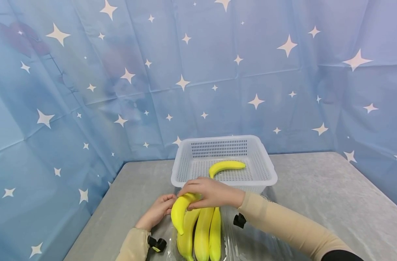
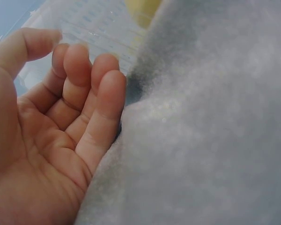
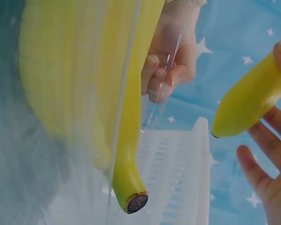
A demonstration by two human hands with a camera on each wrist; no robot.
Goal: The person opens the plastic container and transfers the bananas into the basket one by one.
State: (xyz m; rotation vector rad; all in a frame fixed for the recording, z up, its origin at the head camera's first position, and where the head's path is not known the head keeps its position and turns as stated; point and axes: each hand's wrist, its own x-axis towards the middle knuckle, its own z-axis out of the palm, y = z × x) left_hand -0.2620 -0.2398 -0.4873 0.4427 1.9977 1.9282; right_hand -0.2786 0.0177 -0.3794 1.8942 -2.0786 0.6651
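Note:
My right hand [image 1: 199, 194] grips the upper end of a yellow banana [image 1: 180, 214] and holds it just above a clear plastic tray [image 1: 247, 241]. Three more bananas [image 1: 203, 232] lie side by side in that tray. In the right wrist view the held banana [image 3: 250, 101] crosses my right hand [image 3: 267, 187], with the tray's bananas [image 3: 84, 70] to the left. My left hand [image 1: 159, 212] rests on the table at the tray's left side, fingers loosely curled and holding nothing [image 2: 61, 117]. Behind stands a white perforated basket [image 1: 271, 172] with one banana [image 1: 226, 166] in it.
The grey table [image 1: 315, 188] runs back to a blue star-patterned curtain [image 1: 218, 72] that closes it in behind and on both sides. The basket sits at the middle back, close behind the tray. Black wrist-camera mounts [image 1: 239, 220] sit on both forearms.

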